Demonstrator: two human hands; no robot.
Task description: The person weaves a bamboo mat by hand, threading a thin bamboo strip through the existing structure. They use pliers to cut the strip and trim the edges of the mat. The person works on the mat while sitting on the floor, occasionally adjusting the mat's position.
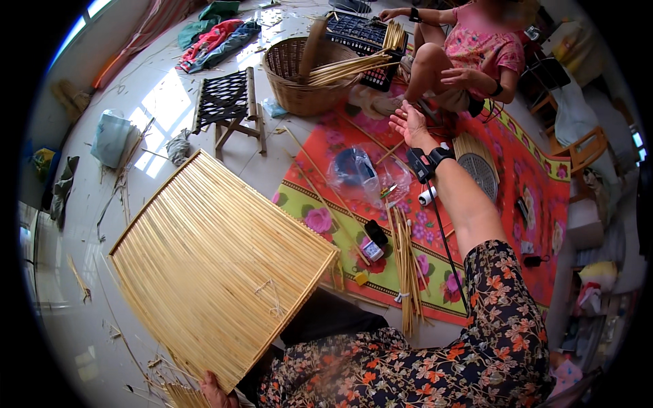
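A large square panel (218, 258) of pale bamboo or reed strips, with a framed edge, rests tilted over my lap. My left hand (216, 391) grips its near edge at the bottom of the view; part of that hand is cut off. Loose string is knotted on the panel near its right corner. My right hand (409, 126) is stretched far forward over the red floral mat (326, 156), fingers extended, with nothing visible in it. A black band with a small device sits on my right wrist, and a cable runs down from it.
A person (476, 61) in pink sits across, beside a black crate (354, 34). A wicker basket (292, 81) holds sticks. Nearby are a woven folding stool (224, 102), a clear plastic bag (360, 173), a stick bundle (406, 272) and a round grey disc (478, 175).
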